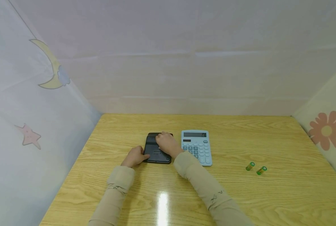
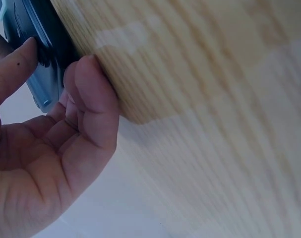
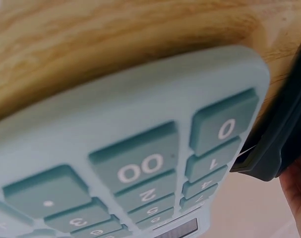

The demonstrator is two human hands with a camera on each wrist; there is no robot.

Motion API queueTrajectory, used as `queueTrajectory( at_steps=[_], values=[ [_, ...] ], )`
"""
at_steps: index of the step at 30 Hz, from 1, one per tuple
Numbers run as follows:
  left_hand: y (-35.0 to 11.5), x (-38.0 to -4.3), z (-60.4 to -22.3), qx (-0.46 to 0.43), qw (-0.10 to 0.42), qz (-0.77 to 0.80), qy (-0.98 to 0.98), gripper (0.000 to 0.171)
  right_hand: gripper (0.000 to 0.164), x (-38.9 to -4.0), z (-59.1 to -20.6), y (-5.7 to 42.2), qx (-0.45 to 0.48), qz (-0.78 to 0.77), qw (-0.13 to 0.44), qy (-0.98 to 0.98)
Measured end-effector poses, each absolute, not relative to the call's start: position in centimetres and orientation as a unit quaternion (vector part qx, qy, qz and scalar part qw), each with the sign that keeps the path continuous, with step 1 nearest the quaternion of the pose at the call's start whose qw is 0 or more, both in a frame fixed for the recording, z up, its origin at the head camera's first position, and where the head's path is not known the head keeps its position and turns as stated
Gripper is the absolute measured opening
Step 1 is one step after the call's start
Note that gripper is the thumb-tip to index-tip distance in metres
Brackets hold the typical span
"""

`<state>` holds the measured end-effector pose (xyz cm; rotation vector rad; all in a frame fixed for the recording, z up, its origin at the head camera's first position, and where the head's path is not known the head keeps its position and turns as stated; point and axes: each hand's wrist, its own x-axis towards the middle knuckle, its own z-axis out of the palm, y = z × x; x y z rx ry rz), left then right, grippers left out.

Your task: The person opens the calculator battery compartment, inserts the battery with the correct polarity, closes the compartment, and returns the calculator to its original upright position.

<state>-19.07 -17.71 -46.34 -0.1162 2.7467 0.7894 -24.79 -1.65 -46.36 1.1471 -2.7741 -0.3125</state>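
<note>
A black calculator [image 1: 154,150] lies face down on the table, its dark back up. My left hand [image 1: 134,156] grips its lower left corner; in the left wrist view the thumb [image 2: 21,62] lies over the edge and the other fingers bend against the side. Across the back rests my right hand [image 1: 168,143], covering its upper right part. The fingertips of that hand are hidden, and I cannot tell what they hold. Just to the right sits a light blue calculator [image 1: 195,138], face up, with digits on its display; its keys [image 3: 140,168] fill the right wrist view.
Two green batteries [image 1: 250,166] [image 1: 261,170] stand apart on the right side of the wooden table [image 1: 227,197]. Behind the table's far edge rises a pale cloth wall [image 1: 199,81], and printed cloth closes in both sides.
</note>
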Motion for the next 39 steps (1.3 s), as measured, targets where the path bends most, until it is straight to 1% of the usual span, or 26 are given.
queueTrajectory(
  at_steps=[8, 15, 21, 25, 30, 39],
  values=[
    [-17.57, -18.67, -46.05, -0.028, 0.134, 0.269, 0.953, 0.027, 0.039, -24.60, -46.45, -1.67, 0.379, -0.114, 0.071, -0.915],
    [-17.56, -18.86, -46.35, -0.038, 0.157, 0.290, 0.943, 0.027, 0.036, -24.64, -46.57, -1.64, 0.385, -0.117, 0.092, -0.911],
    [-17.55, -18.91, -46.27, -0.039, 0.158, 0.291, 0.943, 0.026, 0.040, -24.67, -46.42, -1.64, 0.380, -0.119, 0.086, -0.913],
    [-17.59, -18.89, -46.22, -0.038, 0.153, 0.283, 0.946, 0.026, 0.044, -24.74, -46.39, -1.70, 0.369, -0.098, 0.070, -0.922],
    [-17.70, -18.90, -46.27, -0.034, 0.150, 0.281, 0.947, 0.026, 0.044, -24.74, -46.45, -1.68, 0.359, -0.072, 0.057, -0.929],
    [-17.75, -18.99, -46.24, -0.045, 0.167, 0.312, 0.934, 0.025, 0.040, -24.84, -46.50, -1.47, 0.353, -0.022, 0.051, -0.934]
  ],
)
